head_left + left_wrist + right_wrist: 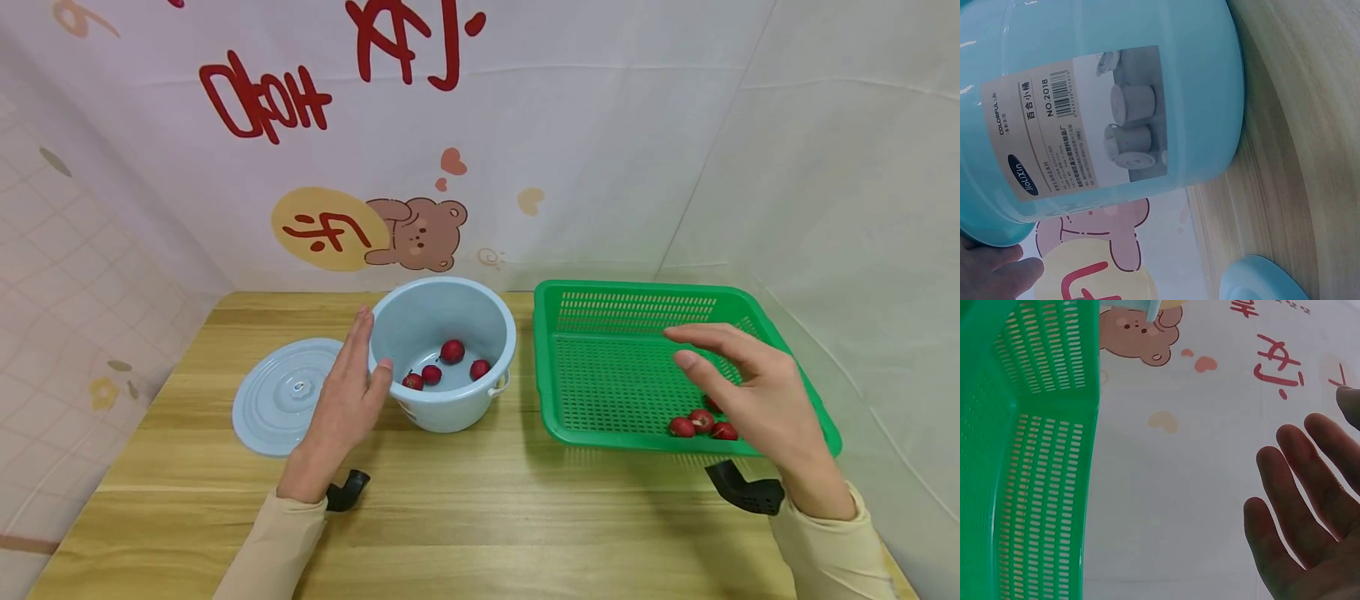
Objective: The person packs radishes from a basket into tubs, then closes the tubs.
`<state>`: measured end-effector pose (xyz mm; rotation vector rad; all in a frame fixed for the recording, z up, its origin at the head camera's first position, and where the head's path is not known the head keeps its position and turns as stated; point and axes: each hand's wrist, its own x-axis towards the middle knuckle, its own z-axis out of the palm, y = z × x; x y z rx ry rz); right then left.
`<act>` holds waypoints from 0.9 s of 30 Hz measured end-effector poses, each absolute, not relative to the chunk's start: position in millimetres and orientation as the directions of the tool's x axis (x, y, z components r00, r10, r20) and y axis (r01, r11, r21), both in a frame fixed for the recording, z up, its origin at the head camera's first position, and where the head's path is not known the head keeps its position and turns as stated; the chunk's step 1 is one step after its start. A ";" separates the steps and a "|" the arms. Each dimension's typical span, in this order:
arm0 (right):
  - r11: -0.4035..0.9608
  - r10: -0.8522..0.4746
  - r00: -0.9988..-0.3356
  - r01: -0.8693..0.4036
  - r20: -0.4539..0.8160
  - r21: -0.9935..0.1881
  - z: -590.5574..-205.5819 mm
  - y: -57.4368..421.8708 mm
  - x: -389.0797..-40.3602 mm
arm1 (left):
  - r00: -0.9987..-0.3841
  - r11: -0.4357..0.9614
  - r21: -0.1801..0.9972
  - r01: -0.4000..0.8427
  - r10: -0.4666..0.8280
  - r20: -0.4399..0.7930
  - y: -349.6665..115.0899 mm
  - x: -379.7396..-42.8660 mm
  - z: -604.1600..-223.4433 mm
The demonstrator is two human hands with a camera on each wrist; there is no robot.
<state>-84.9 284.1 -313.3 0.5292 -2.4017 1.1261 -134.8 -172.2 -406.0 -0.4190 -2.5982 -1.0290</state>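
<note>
Fingers (1294, 503) parted, right hand (772, 408) hovers above the basket (547, 375) (red fruit (702, 421) inside).

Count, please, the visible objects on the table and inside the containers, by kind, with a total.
Blue bucket: 1
Blue lid: 1
Green basket: 1
Red fruits: 8 (4 in the bucket, 4 in the basket; the right hand may hide more)
Total visible: 11

Lid (281, 396) partly hidden by left hand (341, 400); right hand (765, 396) blocks part of basket (607, 375), one red item (711, 403); label (1079, 125) fine print illegible.
</note>
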 end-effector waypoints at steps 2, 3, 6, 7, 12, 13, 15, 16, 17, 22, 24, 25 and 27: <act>0.594 -0.152 -0.841 -0.498 0.520 -0.632 -315.0 290.3 -85.4 | -0.908 0.698 0.608 0.379 0.152 0.391 -172.1 -134.8 -406.4; 0.595 -0.150 -0.844 -0.493 0.515 -0.634 -316.1 293.5 -85.7 | -0.908 0.698 0.608 0.379 0.152 0.391 -172.1 -134.9 -406.5; 0.599 -0.140 -0.857 -0.472 0.495 -0.647 -319.6 303.0 -86.6 | -0.907 0.697 0.608 0.380 0.152 0.393 -171.9 -134.8 -406.9; 0.605 -0.139 -0.861 -0.465 0.490 -0.647 -320.7 305.9 -87.0 | -0.907 0.696 0.609 0.381 0.152 0.394 -171.8 -134.8 -407.0; 0.635 -0.114 -0.894 -0.402 0.434 -0.660 -325.7 320.1 -86.7 | -0.905 0.695 0.608 0.384 0.153 0.397 -171.7 -134.7 -407.6; 0.644 -0.111 -0.900 -0.389 0.422 -0.659 -326.7 322.7 -86.5 | -0.904 0.695 0.607 0.385 0.154 0.398 -171.7 -134.6 -407.7; 0.663 -0.103 -0.912 -0.361 0.398 -0.656 -328.2 327.8 -85.9 | -0.905 0.697 0.606 0.384 0.154 0.397 -171.7 -134.5 -407.9; 0.673 -0.100 -0.916 -0.349 0.388 -0.652 -328.9 330.1 -85.6 | -0.905 0.698 0.605 0.383 0.153 0.397 -171.6 -134.4 -408.0; 0.680 -0.097 -0.920 -0.340 0.379 -0.650 -329.9 332.6 -85.3 | -0.905 0.697 0.606 0.383 0.152 0.397 -171.5 -134.3 -408.0; 0.704 -0.092 -0.936 -0.303 0.340 -0.642 -336.7 345.6 -87.1 | -0.905 0.697 0.606 0.383 0.150 0.399 -171.0 -134.0 -408.2; 0.713 -0.088 -0.943 -0.286 0.322 -0.640 -340.3 351.0 -88.8 | -0.904 0.697 0.606 0.383 0.151 0.399 -170.9 -133.8 -408.2; 0.716 -0.084 -0.946 -0.276 0.313 -0.641 -342.4 353.9 -89.6 | -0.905 0.697 0.607 0.383 0.150 0.398 -170.8 -133.7 -408.3; 0.724 -0.075 -0.953 -0.254 0.293 -0.641 -346.5 359.8 -91.7 | -0.906 0.698 0.607 0.380 0.149 0.396 -170.7 -133.5 -408.3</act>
